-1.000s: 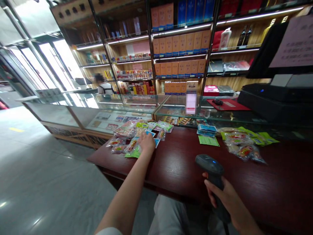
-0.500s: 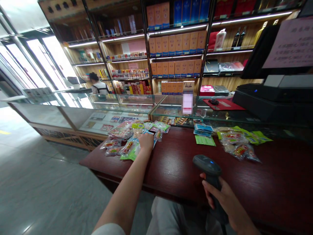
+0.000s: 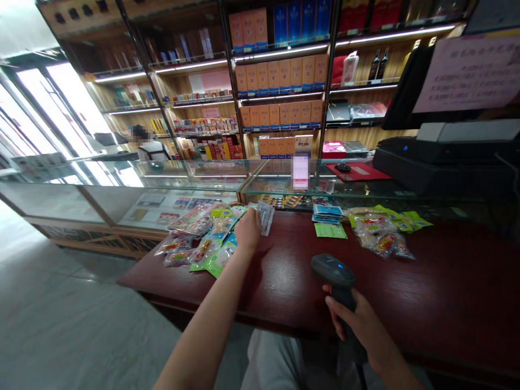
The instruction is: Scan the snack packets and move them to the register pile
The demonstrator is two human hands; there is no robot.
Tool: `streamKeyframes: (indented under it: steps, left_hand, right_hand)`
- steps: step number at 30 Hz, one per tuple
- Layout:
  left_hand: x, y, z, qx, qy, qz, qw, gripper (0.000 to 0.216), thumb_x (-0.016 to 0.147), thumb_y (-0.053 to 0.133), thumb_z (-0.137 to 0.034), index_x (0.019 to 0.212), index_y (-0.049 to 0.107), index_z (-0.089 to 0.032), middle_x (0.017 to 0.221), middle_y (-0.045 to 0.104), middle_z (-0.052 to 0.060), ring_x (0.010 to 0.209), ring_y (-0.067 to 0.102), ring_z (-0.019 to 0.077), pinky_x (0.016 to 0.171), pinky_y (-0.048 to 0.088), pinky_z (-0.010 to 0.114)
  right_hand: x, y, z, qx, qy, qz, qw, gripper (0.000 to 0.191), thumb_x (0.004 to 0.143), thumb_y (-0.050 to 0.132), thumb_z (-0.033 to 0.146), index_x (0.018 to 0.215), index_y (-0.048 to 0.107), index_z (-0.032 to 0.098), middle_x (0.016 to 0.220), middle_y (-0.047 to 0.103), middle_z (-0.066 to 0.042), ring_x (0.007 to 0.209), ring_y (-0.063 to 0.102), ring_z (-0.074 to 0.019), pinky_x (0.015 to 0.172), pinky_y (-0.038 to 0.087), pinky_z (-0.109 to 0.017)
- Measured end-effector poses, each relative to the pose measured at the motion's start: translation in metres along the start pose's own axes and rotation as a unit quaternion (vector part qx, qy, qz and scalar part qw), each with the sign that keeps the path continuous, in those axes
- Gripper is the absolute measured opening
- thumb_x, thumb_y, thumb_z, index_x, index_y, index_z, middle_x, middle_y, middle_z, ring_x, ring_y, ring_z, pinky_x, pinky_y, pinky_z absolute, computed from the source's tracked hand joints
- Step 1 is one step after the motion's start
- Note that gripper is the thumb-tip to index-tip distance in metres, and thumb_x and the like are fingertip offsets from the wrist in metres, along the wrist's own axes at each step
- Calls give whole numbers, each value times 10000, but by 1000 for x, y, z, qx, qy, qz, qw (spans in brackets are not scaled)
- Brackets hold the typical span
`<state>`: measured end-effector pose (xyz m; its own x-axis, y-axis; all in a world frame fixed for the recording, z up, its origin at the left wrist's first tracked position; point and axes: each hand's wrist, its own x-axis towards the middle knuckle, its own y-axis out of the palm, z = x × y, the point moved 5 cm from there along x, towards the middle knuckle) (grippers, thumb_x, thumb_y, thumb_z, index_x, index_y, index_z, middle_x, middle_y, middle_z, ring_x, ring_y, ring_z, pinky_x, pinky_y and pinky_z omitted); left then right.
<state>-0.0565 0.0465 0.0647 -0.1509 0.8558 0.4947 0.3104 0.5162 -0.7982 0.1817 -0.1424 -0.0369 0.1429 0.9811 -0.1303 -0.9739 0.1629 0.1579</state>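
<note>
- Crinkled, clear plastic snack packets (image 3: 177,257) were heaped on the glossy dark-red counter (image 3: 290,281).
- The left hand (image 3: 247,230) was held outstretched, fingers curled beside a flat silvery packet (image 3: 267,218); whether this was gripped could not be told.
- The round-headed black barcode scanner (image 3: 333,271) was grasped by its handle in the wrapped right hand (image 3: 363,319).

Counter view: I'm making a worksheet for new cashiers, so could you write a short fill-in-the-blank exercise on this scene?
1. The right hand holds a scanner whose small light glows ____.
2. The mouse lies on a ____ mat.
3. The left hand is at the packets on the desk's ____ side.

Missing words: blue; red; left.
</note>
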Motion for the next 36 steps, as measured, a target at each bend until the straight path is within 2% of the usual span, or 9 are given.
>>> streamKeyframes:
  steps: [4,7,10,12,14,16,19,25,36]
  left_hand:
    - [-15,38,-21,-262,-40,24,964,260,913,442,-284,696,541,-182,703,617,45,746,601,187,675,432,278]
    - [-38,82,-38,-491,-136,142,849,288,870,513,-395,683,514,-175,584,558,-6,557,554,142,538,435,254]
    - [-63,109,-61,-623,-179,250,720,350,724,696,-472,773,549,-159,617,611,-8,519,571,125,521,467,255]
    - [-72,113,-73,-672,-160,279,667,434,603,806,-428,841,582,-142,702,673,27,586,627,139,590,511,273]
    - [-75,113,-79,-695,-133,292,643,516,526,860,-366,910,609,-129,798,713,65,667,667,165,661,538,294]
    - [-74,112,-80,-696,-117,290,646,561,501,876,-332,957,621,-128,849,726,83,700,681,180,670,544,298]
    - [-68,110,-73,-677,-119,251,682,496,515,871,-340,893,629,-131,762,718,58,616,657,158,584,510,256]
    - [-65,108,-67,-640,-125,205,730,347,558,829,-366,766,701,-119,654,685,33,551,596,126,527,451,224]
    - [-67,110,-66,-639,-135,187,734,296,548,822,-324,744,729,-123,678,691,41,581,594,132,566,464,241]
  right_hand:
    - [0,-4,0,11,-4,-2,1000,532,658,773,523,988,621,134,470,538,77,315,430,-82,309,341,-194]
    - [-1,-11,3,8,-1,-8,1000,539,671,763,521,1013,612,132,445,524,87,305,416,-79,309,341,-193]
    - [-2,-21,7,13,-2,-23,1000,544,652,770,530,1005,616,146,454,527,86,307,431,-86,306,346,-195]
    - [-2,-28,9,11,-6,-31,999,548,640,774,534,998,618,149,462,532,83,306,439,-88,302,346,-196]
    - [-3,-34,11,-5,-9,-36,999,538,645,770,524,999,617,148,466,537,81,304,440,-87,301,345,-195]
    - [-4,-38,12,-28,-13,-35,999,509,671,753,502,1007,611,148,469,540,82,306,441,-87,304,348,-195]
    - [-8,-39,11,-68,-25,-31,997,434,715,714,473,989,592,158,453,523,91,303,426,-85,311,344,-194]
    - [-14,-27,8,-132,-34,-32,990,304,710,712,462,736,523,225,407,484,95,300,429,-96,321,341,-206]
    - [-16,-7,7,-154,-24,12,988,292,743,668,442,880,584,198,462,480,96,313,442,-100,323,357,-208]
